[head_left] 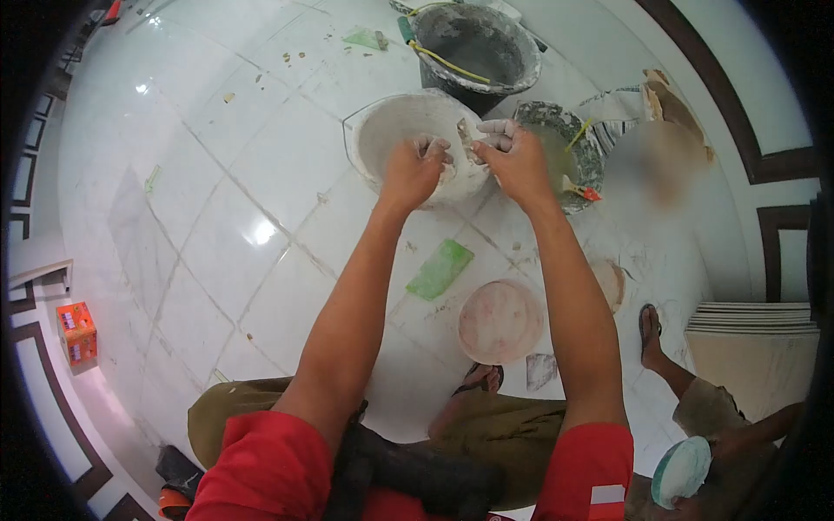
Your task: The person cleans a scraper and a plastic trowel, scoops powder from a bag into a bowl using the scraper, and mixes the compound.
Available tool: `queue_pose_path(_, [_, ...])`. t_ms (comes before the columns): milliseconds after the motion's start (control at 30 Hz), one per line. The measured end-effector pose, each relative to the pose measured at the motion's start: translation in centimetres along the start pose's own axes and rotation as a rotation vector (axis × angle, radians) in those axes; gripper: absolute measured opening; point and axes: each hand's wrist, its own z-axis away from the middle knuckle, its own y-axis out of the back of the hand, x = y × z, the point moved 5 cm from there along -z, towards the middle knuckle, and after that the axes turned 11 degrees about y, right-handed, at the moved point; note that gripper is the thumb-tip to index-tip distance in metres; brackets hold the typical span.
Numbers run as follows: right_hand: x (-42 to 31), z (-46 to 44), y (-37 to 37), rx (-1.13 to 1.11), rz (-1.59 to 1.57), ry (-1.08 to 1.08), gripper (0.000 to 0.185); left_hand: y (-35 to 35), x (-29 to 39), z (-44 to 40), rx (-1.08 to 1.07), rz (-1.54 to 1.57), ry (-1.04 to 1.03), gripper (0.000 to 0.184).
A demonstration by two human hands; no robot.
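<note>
Both hands are over a white bucket (373, 130) that stands on the tiled floor. My right hand (519, 165) pinches a small flat scraper-like piece (466, 137), coated in pale residue, above the bucket's right rim. My left hand (417, 174) is at the bucket's near side with its fingers curled together; what they hold, if anything, is too small to make out. Pale paste coats the fingertips of both hands. Right of the bucket is a smeared dark tub (560, 130) with a red-handled brush (582, 189) at its edge.
A black bucket (473, 52) stands behind the white one. Nearer lie a green piece (440, 269) and a round pinkish lid (500, 321). At the lower right, another person holds a round pale green container (682, 473) beside stacked panels (751, 347). An orange box (77, 333) is far left.
</note>
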Motion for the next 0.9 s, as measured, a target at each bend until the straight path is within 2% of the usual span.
queue_pose_path(100, [-0.7,0.0,0.9,-0.030,0.004,-0.014,0.031,0.2,0.7,0.9,-0.033,0.089,0.040,0.040])
queue_pose_path(300, [-1.5,0.7,3.9,0.034,0.065,0.016,0.030,-0.2,-0.1,1.5,0.131,-0.214,-0.044,0.041])
queue_pose_path(367, [-2.6,0.9,5.2,0.051,0.036,-0.039,0.029,-1.3,1.8,3.6,-0.144,-0.156,0.039,0.042])
queue_pose_path(400, [-2.2,0.8,5.9,0.059,0.035,-0.036,0.029,-1.9,1.4,3.8,-0.147,-0.160,0.032,0.042])
queue_pose_path(467, [-1.2,0.6,7.1,0.088,-0.019,0.011,0.029,-4.8,0.2,4.4,-0.487,-0.046,-0.039,0.038])
queue_pose_path(500, [-1.6,0.7,7.3,0.091,-0.021,0.012,0.029,-5.0,0.3,4.7,-0.487,-0.050,-0.041,0.038])
queue_pose_path(567, [-2.3,1.1,8.1,0.111,-0.011,-0.012,0.031,-4.4,0.4,4.5,-0.250,-0.099,-0.015,0.038])
queue_pose_path(600, [-2.4,1.4,8.2,0.115,-0.013,-0.012,0.031,-4.3,0.9,4.6,-0.252,-0.102,-0.016,0.038])
queue_pose_path(667, [-2.7,1.7,8.4,0.100,-0.030,0.001,0.031,-3.0,1.7,4.3,-0.103,-0.094,0.037,0.042])
queue_pose_path(800, [-3.0,2.0,8.8,0.093,-0.019,0.022,0.030,-2.9,1.8,4.3,-0.149,-0.143,0.039,0.047])
queue_pose_path(867, [-3.6,2.1,9.0,0.059,-0.065,0.041,0.029,-5.3,0.4,5.7,-0.494,-0.216,0.106,0.055])
queue_pose_path(900, [-4.0,2.2,9.4,0.062,-0.064,0.041,0.029,-5.8,-0.2,5.8,-0.497,-0.218,0.105,0.055])
